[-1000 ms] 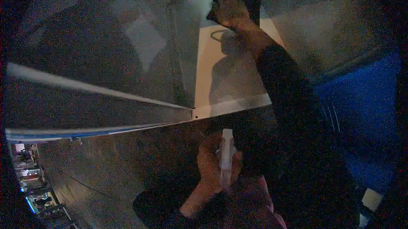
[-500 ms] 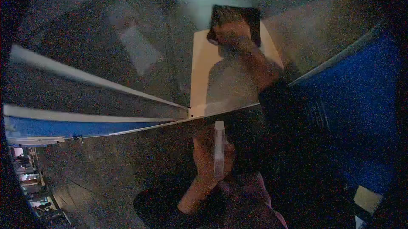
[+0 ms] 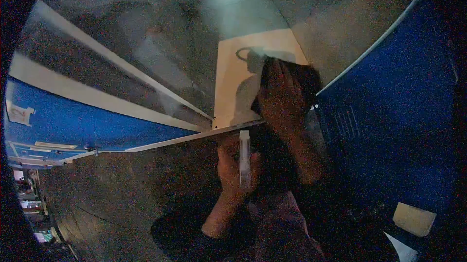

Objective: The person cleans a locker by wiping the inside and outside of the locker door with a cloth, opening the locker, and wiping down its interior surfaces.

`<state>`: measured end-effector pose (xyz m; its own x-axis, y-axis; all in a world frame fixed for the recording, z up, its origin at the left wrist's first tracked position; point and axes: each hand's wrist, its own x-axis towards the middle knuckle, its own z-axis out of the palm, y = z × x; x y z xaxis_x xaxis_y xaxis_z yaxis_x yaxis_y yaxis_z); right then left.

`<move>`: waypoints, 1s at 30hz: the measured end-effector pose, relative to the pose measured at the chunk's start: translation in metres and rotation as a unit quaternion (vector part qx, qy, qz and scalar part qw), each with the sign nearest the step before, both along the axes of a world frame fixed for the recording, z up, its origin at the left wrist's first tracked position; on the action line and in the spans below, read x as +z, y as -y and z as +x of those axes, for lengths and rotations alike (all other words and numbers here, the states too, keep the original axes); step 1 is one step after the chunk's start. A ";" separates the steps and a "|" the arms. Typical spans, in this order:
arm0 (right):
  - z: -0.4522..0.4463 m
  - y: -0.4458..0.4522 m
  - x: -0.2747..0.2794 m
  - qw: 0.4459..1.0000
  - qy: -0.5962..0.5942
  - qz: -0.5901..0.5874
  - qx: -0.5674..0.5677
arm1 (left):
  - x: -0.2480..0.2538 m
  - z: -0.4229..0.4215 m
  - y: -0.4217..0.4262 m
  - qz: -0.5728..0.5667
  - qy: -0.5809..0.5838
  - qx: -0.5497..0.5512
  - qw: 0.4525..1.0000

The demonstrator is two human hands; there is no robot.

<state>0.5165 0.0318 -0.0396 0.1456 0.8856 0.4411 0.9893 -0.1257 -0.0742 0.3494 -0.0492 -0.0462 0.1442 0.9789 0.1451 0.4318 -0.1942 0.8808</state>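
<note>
My right hand lies over a black cloth near the front edge of a locker-like compartment, its fingers gripping and pressing the cloth against the light panel inside. Lower down, my left hand is wrapped round a narrow clear bottle with a white top, held upright in front of my body. The bottle is apart from the cloth. Dim light hides the fingertips of both hands in part.
An open blue door with vent slots stands on the right. To the left are blue locker fronts with pale frames and a label. Pale paper shows at the lower right. The floor lies below.
My right hand and the black cloth have come from deep inside the compartment toward its front edge and slightly right. My left hand still holds the bottle. The view has shifted somewhat.
</note>
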 end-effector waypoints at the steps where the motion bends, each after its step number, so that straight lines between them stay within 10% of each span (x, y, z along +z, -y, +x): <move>1: 0.001 -0.007 0.003 1.000 -0.007 -0.024 -0.012 | 0.000 0.001 0.001 -0.003 0.002 0.003 1.000; 12: 0.064 -0.158 -0.022 0.990 0.088 -0.020 -0.112 | 0.019 0.006 0.006 0.000 0.028 -0.026 0.999; 16: 0.081 -0.202 -0.014 0.992 0.071 -0.015 -0.100 | 0.010 0.008 0.011 -0.163 0.076 0.017 0.984; 22: 0.093 -0.221 -0.008 0.997 0.030 -0.027 -0.070 | -0.004 0.003 0.010 -0.460 0.531 0.081 0.707; 24: 0.094 -0.220 -0.006 0.997 0.027 -0.028 -0.066 | 0.011 0.003 0.005 -0.153 0.125 0.001 0.980; 25: 0.095 -0.220 -0.008 0.997 0.026 -0.029 -0.064 | 0.017 0.002 0.002 0.029 -0.104 -0.041 0.993; 30: 0.094 -0.193 -0.018 0.997 0.017 -0.029 -0.062 | 0.005 0.002 0.005 0.004 -0.035 -0.045 0.998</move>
